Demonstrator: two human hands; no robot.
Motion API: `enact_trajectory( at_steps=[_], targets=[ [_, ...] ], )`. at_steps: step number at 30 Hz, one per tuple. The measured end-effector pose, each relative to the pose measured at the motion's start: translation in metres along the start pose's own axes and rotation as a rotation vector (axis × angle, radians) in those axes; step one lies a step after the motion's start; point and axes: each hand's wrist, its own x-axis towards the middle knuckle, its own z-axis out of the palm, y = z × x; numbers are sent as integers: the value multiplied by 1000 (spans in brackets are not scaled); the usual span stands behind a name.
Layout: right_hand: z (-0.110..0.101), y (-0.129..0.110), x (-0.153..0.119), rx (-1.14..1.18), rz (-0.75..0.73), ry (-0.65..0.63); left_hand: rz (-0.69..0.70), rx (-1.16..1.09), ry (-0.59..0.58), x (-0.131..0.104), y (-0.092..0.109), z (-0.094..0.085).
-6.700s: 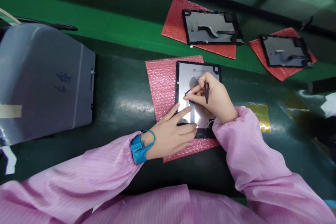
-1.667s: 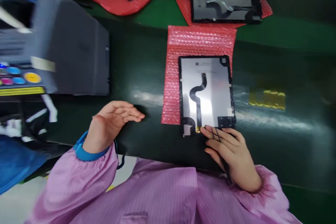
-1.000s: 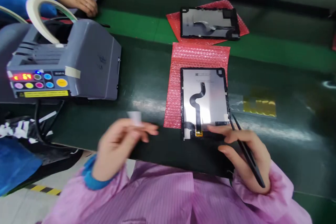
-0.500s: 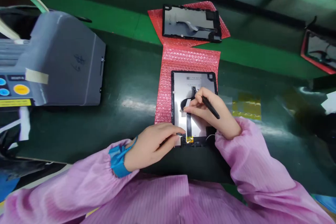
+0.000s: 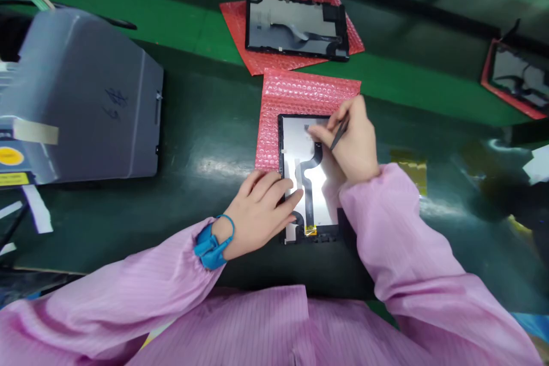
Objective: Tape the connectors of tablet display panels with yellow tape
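Observation:
A tablet display panel (image 5: 332, 189) lies back side up on pink bubble wrap (image 5: 268, 143), a black flat cable (image 5: 307, 194) running down its middle. Yellow tape (image 5: 311, 230) marks the cable's lower end, and a pale strip (image 5: 298, 168) shows beside the cable. My left hand (image 5: 257, 211) rests over the panel's lower left edge with fingers spread, holding nothing. Above the panel's upper right part, my right hand (image 5: 354, 140) grips a slim black pen-like tool (image 5: 340, 134), its exact kind unclear. That hand hides the panel's upper right corner.
Beyond the wrap, another panel (image 5: 295, 26) lies on pink bubble wrap, and a third panel (image 5: 518, 74) sits far right. A grey machine (image 5: 98, 97) stands at left. Yellowish film pieces (image 5: 414, 174) lie right of my right hand.
My right hand has moved up from the cable's middle to the panel's upper part, turning the tool. My left hand has shifted upward and spread its fingers. The view has shifted slightly.

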Motion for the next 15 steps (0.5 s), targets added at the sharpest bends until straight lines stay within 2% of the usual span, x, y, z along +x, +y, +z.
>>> enact_trajectory(
  at_steps=[2, 4, 5, 7, 9, 10, 15],
  targets=[
    [-11, 11, 38, -68, -71, 124, 50, -42, -42, -1, 4, 2],
    [-22, 21, 83, -130, -82, 181, 117, -91, -113, -1, 9, 6],
    [-25, 25, 107, -156, -44, 205, 142, -101, -161, -2, 11, 8],
    [-23, 30, 151, -183, 150, 207, 158, -91, -233, -1, 15, 11],
    [-11, 28, 186, -194, 346, 171, 153, -69, -275, -1, 17, 12],
    [-2, 26, 200, -203, 399, 157, 148, -58, -289, -1, 17, 12],
    [37, 10, 234, -279, 467, 69, 131, -15, -328, 1, 16, 10]
  ],
)
